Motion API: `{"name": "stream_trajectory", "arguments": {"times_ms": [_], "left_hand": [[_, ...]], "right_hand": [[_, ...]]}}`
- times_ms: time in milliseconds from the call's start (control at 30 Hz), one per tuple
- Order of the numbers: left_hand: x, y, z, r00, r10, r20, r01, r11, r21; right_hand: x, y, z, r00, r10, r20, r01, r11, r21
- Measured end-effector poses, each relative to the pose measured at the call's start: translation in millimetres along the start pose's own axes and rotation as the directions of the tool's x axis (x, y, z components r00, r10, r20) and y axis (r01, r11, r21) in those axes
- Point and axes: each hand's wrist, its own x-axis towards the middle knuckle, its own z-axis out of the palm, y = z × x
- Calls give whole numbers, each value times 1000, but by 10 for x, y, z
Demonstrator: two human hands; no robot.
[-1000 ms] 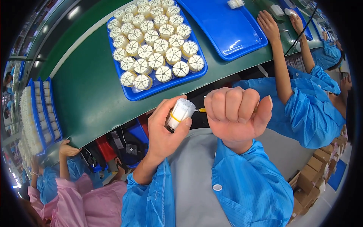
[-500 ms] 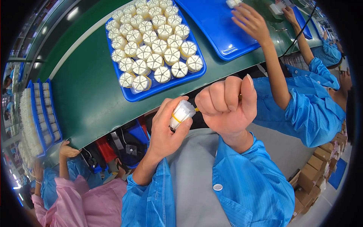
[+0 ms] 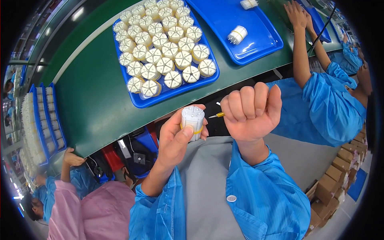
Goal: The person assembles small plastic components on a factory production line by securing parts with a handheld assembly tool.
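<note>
My left hand (image 3: 171, 142) is closed around a white segmented cylinder (image 3: 193, 115) with a yellow band about it. Its flat end, split into wedges, faces up and toward me. Just to the right, my right hand (image 3: 253, 114) is curled into a fist with the palm side up. Out of its fingers pokes a thin tool with a yellow handle (image 3: 219, 115) and a pointed metal tip. That tip stops short of the cylinder, with a small gap between. Most of the handle is hidden in the fist.
A blue tray (image 3: 145, 103) full of similar cylinders lies ahead on the green table (image 3: 94, 104). Another blue tray (image 3: 256, 57) beside it carries two white cylinders (image 3: 237, 35). A co-worker's arms (image 3: 301, 52) reach over the table at right. Stacked filled trays (image 3: 56, 120) stand at far left.
The cylinder has been turned upright in my left hand. My right hand has drawn back rightward, taking the tool tip off it. The co-worker's hand left the tray, where another cylinder now lies.
</note>
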Motion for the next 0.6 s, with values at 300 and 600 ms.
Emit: {"name": "stream_trajectory", "arguments": {"times_ms": [300, 600], "left_hand": [[-7, -5, -2, 997, -18, 78, 36, 972, -231], [-2, -10, -2, 999, -26, 34, 34, 969, -243]], "right_hand": [[-68, 52, -23, 996, 40, -84, -40, 999, 8], [-83, 58, -48, 994, 61, -92, -60, 998, 15]]}}
